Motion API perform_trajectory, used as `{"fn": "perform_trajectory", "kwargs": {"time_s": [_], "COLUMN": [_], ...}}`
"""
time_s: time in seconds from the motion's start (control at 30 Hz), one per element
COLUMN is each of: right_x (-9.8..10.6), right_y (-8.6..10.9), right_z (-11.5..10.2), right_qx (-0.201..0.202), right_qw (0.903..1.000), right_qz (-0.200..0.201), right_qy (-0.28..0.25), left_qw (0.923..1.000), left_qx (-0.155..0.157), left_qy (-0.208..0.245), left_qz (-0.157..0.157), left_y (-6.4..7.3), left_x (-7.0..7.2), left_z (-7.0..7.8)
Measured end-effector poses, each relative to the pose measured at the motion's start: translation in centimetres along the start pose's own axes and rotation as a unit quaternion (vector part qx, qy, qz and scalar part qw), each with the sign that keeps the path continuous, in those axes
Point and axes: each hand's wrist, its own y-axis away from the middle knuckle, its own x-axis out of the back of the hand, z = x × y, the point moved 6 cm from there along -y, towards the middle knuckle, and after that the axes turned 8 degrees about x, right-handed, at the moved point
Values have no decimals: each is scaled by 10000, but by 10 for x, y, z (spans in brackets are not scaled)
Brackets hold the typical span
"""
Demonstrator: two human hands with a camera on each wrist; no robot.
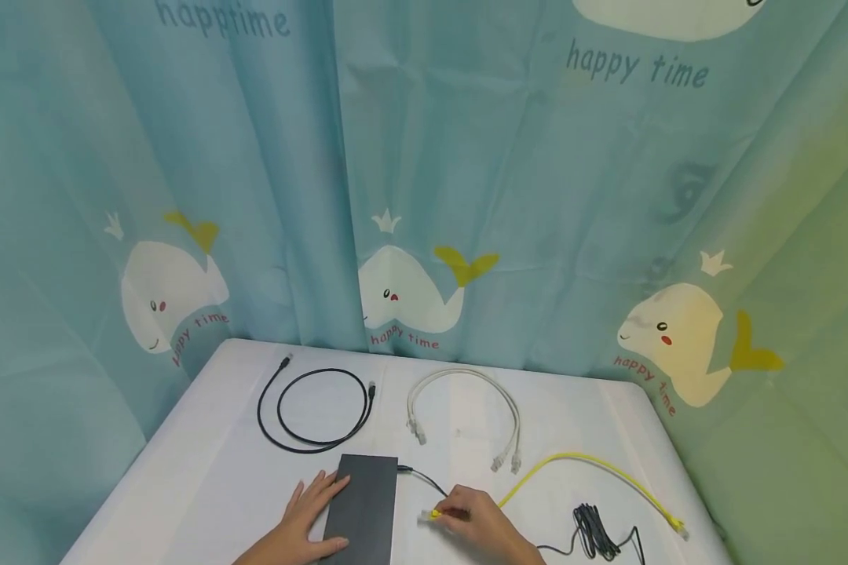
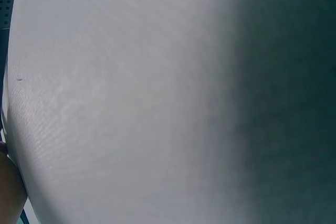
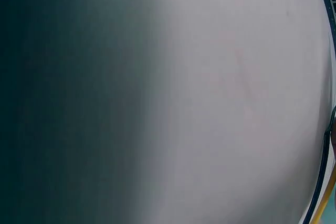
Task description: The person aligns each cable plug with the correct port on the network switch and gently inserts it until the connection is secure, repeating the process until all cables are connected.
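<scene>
In the head view a flat black box (image 1: 369, 502) lies near the front of the table. My left hand (image 1: 302, 524) rests on its left side, fingers spread, with thumb and fingertips on the top face. To the right of the box, my right hand (image 1: 482, 524) pinches one end of a yellow network cable (image 1: 586, 457); the clear plug (image 1: 425, 517) sticks out to the left, toward the box. A thin black cord (image 1: 427, 478) is plugged into the box's upper right side and passes behind the right hand. The right wrist view catches the yellow cable (image 3: 324, 203) at its edge.
A coiled black cable (image 1: 311, 448) lies at the back left, a looped grey network cable (image 1: 498, 386) at the back middle. The black cord's tied bundle (image 1: 592, 534) sits at front right. Behind the white table (image 1: 205, 439) hangs a blue whale-print curtain (image 1: 424, 196).
</scene>
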Motion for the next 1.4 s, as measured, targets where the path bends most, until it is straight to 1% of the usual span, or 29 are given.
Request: {"fn": "perform_trajectory", "kwargs": {"time_s": [0.1, 0.33, 0.47, 0.6, 0.73, 0.83, 1.07, 1.2, 1.33, 1.4], "right_x": [-3, -5, -9, -14, -18, -20, -26, -28, -30, -32], "right_y": [1, -2, -4, -4, -6, -6, -7, -8, -10, -12], "right_z": [-1, 1, -1, -4, -6, -9, -7, -7, -9, -9], "right_qx": [-26, -519, -444, -279, -186, -229, -557, -493, -475, -540], "right_qw": [10000, 9985, 9990, 9994, 9992, 9986, 9959, 9959, 9966, 9967], "right_qz": [40, 141, 109, 66, 54, 16, -130, -72, -12, -38], "right_qy": [-51, -115, 8, 188, 359, 486, 702, 757, 670, 601], "left_qw": [10000, 10000, 10000, 10000, 9999, 9998, 9997, 9997, 9996, 9995], "left_qx": [-51, 57, 61, 36, 121, 168, 218, 245, 266, 265], "left_qy": [22, 29, 15, 3, -35, -46, -47, -86, -135, -154], "left_qz": [10, -5, 22, 26, -14, -47, -60, -30, 1, 15], "left_y": [0, 1, 1, 1, 1, 1, 1, 1, 0, 0], "left_x": [-1, -1, 0, 0, 0, 0, -1, -1, -1, -1], "left_z": [0, 2, 4, 5, 4, 4, 5, 4, 3, 2]}}
